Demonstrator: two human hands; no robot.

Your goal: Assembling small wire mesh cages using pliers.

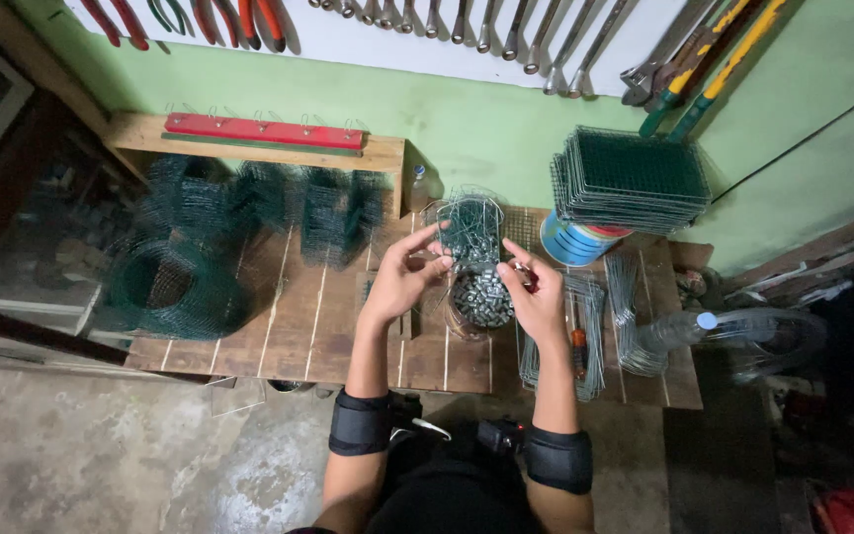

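My left hand [405, 277] and my right hand [536, 297] are raised over a wooden workbench [279, 326], fingers pinched toward each other above a clear container of small metal clips [479, 300]. The right hand pinches a small shiny metal piece [521, 272]. The left hand's fingertips touch something tiny that I cannot make out, next to a clear jar of bent wire hooks [469, 225]. Both forearms wear black wrist bands.
Green wire mesh rolls [175, 287] and folded mesh pieces [338, 213] lie at the left. A stack of flat mesh panels [630, 178] rests on a blue tin at the right. Wire frames [585, 336], a screwdriver [578, 346] and a plastic bottle [674, 331] lie nearby. Wrenches and pliers hang on the wall.
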